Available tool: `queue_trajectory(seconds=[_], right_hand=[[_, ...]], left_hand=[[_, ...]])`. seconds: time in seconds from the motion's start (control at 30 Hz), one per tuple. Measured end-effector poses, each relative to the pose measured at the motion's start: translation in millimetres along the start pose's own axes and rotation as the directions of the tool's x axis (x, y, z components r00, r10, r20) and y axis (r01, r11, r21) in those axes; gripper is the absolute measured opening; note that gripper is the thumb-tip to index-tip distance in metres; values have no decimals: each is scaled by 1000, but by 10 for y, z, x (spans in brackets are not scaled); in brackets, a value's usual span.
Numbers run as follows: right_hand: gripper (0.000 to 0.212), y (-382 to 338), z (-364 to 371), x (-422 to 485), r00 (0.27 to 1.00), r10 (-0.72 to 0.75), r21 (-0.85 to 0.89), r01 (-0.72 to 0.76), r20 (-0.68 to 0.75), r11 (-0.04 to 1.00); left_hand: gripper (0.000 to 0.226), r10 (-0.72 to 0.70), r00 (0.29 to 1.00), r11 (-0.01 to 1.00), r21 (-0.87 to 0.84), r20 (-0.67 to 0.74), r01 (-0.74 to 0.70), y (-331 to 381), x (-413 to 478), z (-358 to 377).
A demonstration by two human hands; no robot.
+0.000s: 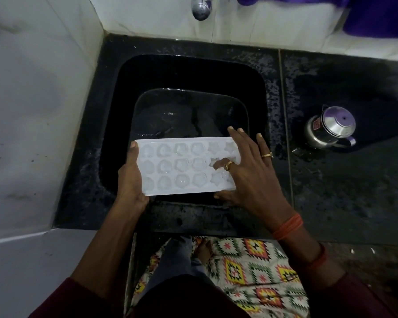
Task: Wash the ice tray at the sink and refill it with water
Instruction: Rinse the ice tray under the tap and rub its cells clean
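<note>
Washing seems in hand: the left grip [130, 180] clasps one end of the ice tray [182, 166] above the sink [118, 99] near edge, the right grip [248, 173] lies flat-fingered across its cells; next it likely needs carrying under the tap [201, 8].

Black stone counter [331, 203] across the middle and right of the frame, wet and speckled, with one thin seam [285, 115] running from top to bottom, right of centre. Cut into its left part, a deep dark sink [115, 111], wet at the bottom. On the right slab at mid height, a small lidded steel pot [331, 127], upright, well apart from the sink. At bottom centre, floor with a patterned mat [251, 271].
</note>
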State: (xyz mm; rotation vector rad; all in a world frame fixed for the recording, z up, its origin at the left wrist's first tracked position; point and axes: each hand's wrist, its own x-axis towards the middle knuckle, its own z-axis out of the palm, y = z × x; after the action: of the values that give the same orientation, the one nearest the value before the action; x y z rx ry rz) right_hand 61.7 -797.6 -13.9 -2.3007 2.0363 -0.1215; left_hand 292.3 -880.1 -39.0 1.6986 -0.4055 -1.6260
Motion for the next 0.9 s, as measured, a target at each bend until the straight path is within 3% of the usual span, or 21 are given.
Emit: queue_trajectory(seconds=[0.23, 0.6, 0.77, 0.9], right_hand=[[89, -48, -13, -7, 999, -3, -37, 4, 39, 999], [52, -50, 48, -5, 980, -8, -16, 5, -198, 1000], [50, -86, 128, -27, 984, 26, -6, -27, -177, 1000], [45, -98, 99, 1, 966, 75, 23, -71, -247, 997]], left_hand=[[54, -17, 1000, 1000, -4, -3, 17, -24, -20, -10], [50, -31, 1000, 1000, -8, 7, 31, -23, -38, 41], [56, -34, 999, 999, 7, 17, 34, -33, -25, 32], [55, -29, 999, 999, 17, 14, 29, -34, -42, 39]])
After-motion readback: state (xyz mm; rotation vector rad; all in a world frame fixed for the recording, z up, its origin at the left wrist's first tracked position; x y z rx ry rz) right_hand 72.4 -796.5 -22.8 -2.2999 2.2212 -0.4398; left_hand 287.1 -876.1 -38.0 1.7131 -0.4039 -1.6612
